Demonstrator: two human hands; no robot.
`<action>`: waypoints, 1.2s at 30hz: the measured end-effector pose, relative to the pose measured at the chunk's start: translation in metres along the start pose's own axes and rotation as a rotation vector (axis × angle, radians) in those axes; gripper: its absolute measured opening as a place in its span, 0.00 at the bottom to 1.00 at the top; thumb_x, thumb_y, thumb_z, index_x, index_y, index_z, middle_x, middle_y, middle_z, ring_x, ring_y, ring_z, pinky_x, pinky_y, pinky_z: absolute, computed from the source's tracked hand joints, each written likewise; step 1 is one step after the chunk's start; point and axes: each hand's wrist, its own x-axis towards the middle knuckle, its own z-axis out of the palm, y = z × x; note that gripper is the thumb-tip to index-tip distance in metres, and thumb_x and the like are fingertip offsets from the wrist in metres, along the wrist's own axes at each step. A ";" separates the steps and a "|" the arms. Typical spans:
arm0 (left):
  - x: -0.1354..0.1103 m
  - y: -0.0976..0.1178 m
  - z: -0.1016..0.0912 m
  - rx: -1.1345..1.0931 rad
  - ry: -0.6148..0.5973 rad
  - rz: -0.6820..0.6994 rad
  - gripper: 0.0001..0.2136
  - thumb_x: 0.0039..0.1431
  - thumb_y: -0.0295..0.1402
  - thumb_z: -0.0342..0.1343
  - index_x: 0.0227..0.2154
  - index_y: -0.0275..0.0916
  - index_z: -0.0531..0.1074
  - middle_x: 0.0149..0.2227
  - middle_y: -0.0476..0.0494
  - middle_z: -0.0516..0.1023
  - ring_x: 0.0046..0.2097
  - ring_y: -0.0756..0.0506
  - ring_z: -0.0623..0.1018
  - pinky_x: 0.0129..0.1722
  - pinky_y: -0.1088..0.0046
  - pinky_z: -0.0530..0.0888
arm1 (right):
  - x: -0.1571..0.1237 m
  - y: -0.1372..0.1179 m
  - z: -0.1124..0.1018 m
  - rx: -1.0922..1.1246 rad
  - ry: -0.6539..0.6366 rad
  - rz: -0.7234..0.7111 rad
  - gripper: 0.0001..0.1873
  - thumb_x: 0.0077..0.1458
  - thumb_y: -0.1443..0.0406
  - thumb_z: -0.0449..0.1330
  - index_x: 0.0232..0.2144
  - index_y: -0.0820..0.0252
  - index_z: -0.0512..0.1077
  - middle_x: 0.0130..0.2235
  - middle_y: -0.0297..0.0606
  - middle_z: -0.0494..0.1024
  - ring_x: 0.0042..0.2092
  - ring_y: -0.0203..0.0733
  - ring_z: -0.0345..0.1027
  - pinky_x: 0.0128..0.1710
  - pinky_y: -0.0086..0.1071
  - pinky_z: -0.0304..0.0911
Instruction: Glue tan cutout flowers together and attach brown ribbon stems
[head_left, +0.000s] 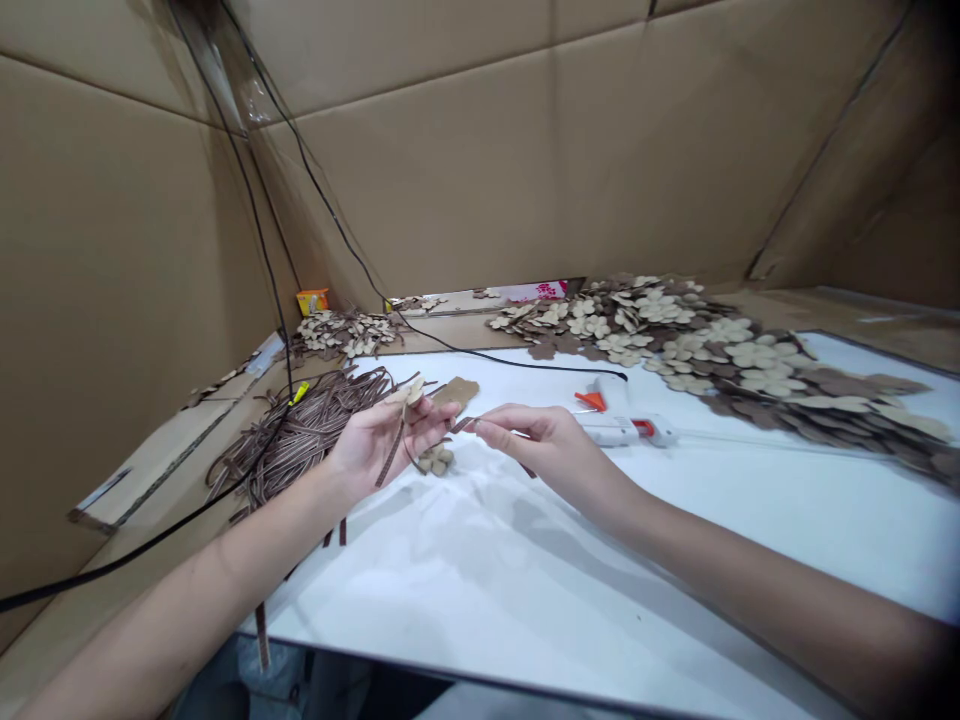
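My left hand (379, 440) is half closed, palm up, around a thin brown strip (391, 455) that carries a small beige flower piece (414, 390) at its top. My right hand (536, 445) pinches the end of a brown strip (463, 424) between thumb and forefinger, its tip almost touching the left fingertips. Both hands hover just above the white table top (570, 580). A few beige flower cutouts (435, 460) lie under the left hand.
A white glue gun (626, 428) with an orange trigger lies behind my right hand, its black cord running left. A bundle of brown strips (300, 435) lies at the left. Heaps of beige and brown flower cutouts (720, 360) fill the back right. Cardboard walls surround the table.
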 end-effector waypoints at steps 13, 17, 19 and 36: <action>-0.004 0.004 0.005 0.048 -0.063 0.003 0.07 0.48 0.20 0.51 0.29 0.33 0.72 0.25 0.44 0.75 0.39 0.42 0.80 0.45 0.66 0.75 | -0.008 -0.005 0.006 0.283 -0.016 0.012 0.12 0.56 0.60 0.54 0.43 0.54 0.68 0.25 0.30 0.68 0.27 0.34 0.62 0.16 0.24 0.48; -0.004 0.008 0.005 0.046 -0.034 0.046 0.07 0.50 0.20 0.50 0.30 0.33 0.72 0.26 0.45 0.75 0.40 0.43 0.79 0.46 0.66 0.75 | -0.008 -0.006 0.005 0.273 -0.063 -0.095 0.08 0.58 0.59 0.53 0.39 0.53 0.62 0.26 0.30 0.70 0.32 0.36 0.66 0.32 0.30 0.61; -0.002 0.009 0.004 0.039 -0.007 0.076 0.07 0.51 0.20 0.50 0.30 0.32 0.72 0.26 0.45 0.75 0.39 0.44 0.80 0.47 0.69 0.74 | -0.007 -0.002 0.005 0.231 -0.122 -0.088 0.13 0.59 0.56 0.52 0.44 0.53 0.57 0.33 0.33 0.73 0.39 0.39 0.68 0.40 0.35 0.62; 0.002 0.021 -0.003 -0.068 0.035 0.174 0.09 0.53 0.19 0.46 0.31 0.33 0.71 0.26 0.44 0.75 0.37 0.47 0.79 0.43 0.72 0.76 | -0.017 0.016 0.011 -0.616 -0.360 -0.235 0.23 0.59 0.57 0.48 0.53 0.60 0.52 0.48 0.51 0.73 0.46 0.51 0.70 0.42 0.41 0.63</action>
